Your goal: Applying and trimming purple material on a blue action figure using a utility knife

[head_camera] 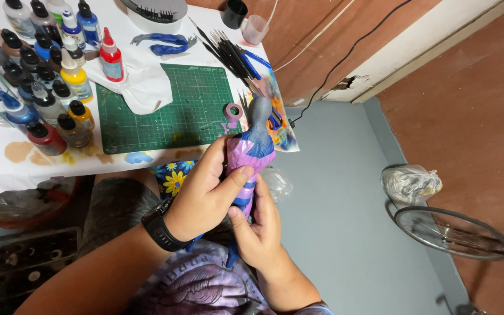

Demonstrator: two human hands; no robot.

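I hold a painted figurine (256, 137) upright over my lap; it has a grey head and a blue body partly wrapped in purple tape. My left hand (205, 189), with a black watch on the wrist, grips its torso from the left, thumb pressed across the purple wrap. Below it, my right hand (258, 224) clasps the figurine's lower part, thumb against it. A small roll of purple tape (233, 111) lies on the green cutting mat (164, 111) just above the figurine.
Several paint bottles (42, 70) crowd the table's left side, with a white cloth (141, 81), a blue figure part (167, 44) and a bunch of brushes (228, 52). A black cable crosses the grey floor; a plastic bag (409, 184) and a wheel (456, 233) sit right.
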